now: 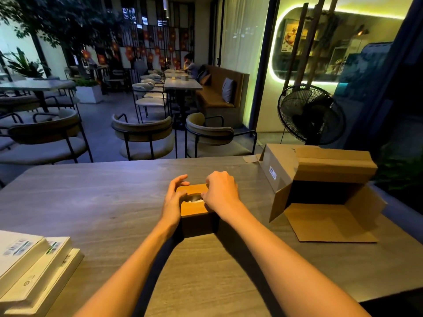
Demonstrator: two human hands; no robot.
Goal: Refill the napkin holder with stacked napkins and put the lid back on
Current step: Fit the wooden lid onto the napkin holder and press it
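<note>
Lid (194, 210) clasped at its sides by left hand (175, 197) and right hand (220, 191) atop napkin holder (198, 225), napkins (196, 200) glimpsed between the fingers; uneven pressure judged likely to tilt it and jam a corner.

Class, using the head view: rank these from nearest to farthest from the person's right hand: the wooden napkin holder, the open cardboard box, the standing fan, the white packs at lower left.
1. Napkin holder, directly under the right hand, touching.
2. Open cardboard box, on the table to its right.
3. White packs and standing fan: too close to call; packs far left on the table, fan beyond it.
</note>
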